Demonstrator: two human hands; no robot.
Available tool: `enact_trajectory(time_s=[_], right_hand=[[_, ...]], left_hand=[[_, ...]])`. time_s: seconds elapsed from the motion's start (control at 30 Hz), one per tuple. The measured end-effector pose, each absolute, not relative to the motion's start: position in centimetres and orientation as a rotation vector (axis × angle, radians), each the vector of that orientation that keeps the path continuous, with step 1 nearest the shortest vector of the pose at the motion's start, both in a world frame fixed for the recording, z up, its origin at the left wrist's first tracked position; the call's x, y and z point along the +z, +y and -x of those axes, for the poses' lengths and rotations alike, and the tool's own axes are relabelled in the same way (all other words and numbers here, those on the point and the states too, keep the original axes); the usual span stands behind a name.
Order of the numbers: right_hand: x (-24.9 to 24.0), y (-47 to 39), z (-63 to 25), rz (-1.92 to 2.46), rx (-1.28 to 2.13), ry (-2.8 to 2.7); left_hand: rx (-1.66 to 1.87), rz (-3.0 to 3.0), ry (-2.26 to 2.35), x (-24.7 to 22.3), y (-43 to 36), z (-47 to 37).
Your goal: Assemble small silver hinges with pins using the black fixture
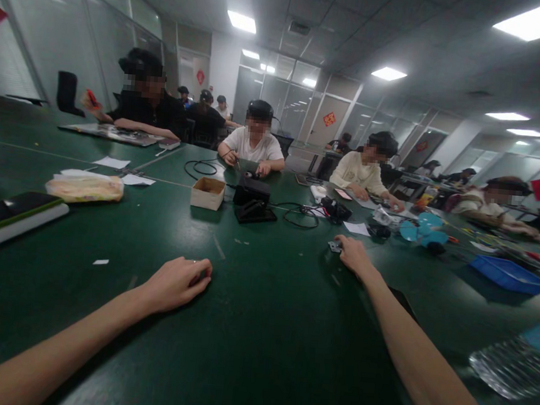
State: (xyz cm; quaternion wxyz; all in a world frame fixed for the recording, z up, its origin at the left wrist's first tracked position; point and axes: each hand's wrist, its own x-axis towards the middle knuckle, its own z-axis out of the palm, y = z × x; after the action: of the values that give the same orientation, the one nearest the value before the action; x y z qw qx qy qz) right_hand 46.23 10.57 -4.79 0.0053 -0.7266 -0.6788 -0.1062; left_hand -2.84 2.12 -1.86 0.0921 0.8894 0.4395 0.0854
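Observation:
My left hand rests on the green table, its fingers curled in loosely and nothing visible in them. A ring shows on one finger. Farther out and to the right, my right hand has its fingertips on a small grey metal piece at the tabletop. The fingers partly cover that piece, so its exact kind does not show. A white paper scrap lies left of my left hand. Beyond my right hand is a white paper sheet.
Ahead stand a small open box and a black device with cables. A tissue pack and a green-edged case lie left. Rightward are blue fan blades, a blue tray and a plastic bottle. Several people sit opposite.

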Motion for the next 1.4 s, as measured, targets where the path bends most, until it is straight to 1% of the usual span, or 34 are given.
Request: enact_trajectory(time_s=[0.5,1.07,1.4], right_hand=[[-4.41,10.15,-45.54,2.301,-0.388,-2.123],[-4.56,10.28,-45.94,2.265,-0.325,-2.119],[-5.24,10.59,-46.52,2.233,-0.343,-2.000]], left_hand=[[0.222,-2.653,1.262,-1.93,2.18,3.11],[0.246,-2.651,1.269,-1.75,2.03,3.04],[0.276,-2.660,1.292,-2.03,2.08,2.93]])
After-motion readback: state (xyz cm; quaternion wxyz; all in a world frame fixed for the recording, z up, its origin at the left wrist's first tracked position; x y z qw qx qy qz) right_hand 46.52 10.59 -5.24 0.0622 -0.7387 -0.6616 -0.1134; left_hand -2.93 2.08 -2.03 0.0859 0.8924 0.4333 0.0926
